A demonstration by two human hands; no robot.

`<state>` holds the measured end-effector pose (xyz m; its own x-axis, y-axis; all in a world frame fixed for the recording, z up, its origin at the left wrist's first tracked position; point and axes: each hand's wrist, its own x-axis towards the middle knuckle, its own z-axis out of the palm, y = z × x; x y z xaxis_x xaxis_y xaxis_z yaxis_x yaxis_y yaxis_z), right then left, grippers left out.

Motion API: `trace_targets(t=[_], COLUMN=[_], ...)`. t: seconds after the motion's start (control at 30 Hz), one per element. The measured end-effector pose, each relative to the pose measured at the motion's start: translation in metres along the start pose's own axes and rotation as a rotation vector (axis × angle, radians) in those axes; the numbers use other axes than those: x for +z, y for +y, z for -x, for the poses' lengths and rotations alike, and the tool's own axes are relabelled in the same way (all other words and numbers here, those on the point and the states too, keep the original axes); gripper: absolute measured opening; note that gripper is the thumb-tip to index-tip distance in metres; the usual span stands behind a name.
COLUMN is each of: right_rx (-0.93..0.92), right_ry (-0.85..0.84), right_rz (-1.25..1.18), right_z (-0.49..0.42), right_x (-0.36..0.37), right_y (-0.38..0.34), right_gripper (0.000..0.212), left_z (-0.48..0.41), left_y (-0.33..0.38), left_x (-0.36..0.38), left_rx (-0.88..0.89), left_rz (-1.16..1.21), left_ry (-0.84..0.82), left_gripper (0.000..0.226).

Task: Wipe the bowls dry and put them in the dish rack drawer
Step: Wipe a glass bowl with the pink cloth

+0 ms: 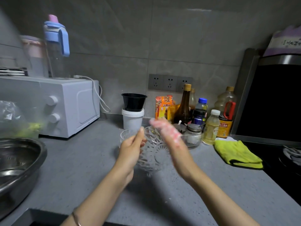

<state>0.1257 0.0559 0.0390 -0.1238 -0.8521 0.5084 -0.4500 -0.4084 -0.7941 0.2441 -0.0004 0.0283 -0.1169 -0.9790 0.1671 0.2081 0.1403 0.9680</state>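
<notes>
A clear cut-glass bowl (154,154) is held tilted above the grey counter, its patterned base facing me. My left hand (131,148) grips its left rim. My right hand (169,136) is blurred by motion at the bowl's right rim, with something pale and pinkish over the fingers; I cannot tell if it is a cloth. A second glass bowl (193,141) rests on the counter behind my right hand. A yellow cloth (237,154) lies folded on the counter to the right. No dish rack drawer is in view.
A steel basin (17,162) sits at the left edge beside a white microwave (65,105). A white tub with a black bowl (133,101) on top and several bottles (211,118) line the back wall. A black stove (276,160) is on the right.
</notes>
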Motion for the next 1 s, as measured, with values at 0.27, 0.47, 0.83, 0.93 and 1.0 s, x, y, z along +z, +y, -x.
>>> trace_targets(t=[0.27,0.47,0.83,0.93,1.0], right_rx=[-0.379,-0.247,-0.547,-0.417,-0.212], right_ry=[0.098,0.154,0.113,0.129,0.146], right_rz=[0.56,0.561,0.753,0.659,0.405], right_z=[0.019,0.001,0.016,0.003,-0.001], right_x=[0.018,0.021,0.033,0.022,0.016], right_y=[0.016,0.016,0.028,0.02,0.017], right_gripper=[0.038,0.044,0.044,0.045,0.043], left_z=[0.007,0.016,0.005,0.01,0.011], left_y=[-0.015,-0.022,-0.025,-0.027,-0.025], left_x=[0.002,0.007,0.001,0.005,0.004], left_rx=[-0.122,0.044,0.047,0.049,0.075], left_rz=[0.097,0.029,0.028,-0.006,-0.005], left_ry=[0.102,0.144,0.096,0.076,0.108], left_gripper=[0.046,0.047,0.036,0.039,0.047])
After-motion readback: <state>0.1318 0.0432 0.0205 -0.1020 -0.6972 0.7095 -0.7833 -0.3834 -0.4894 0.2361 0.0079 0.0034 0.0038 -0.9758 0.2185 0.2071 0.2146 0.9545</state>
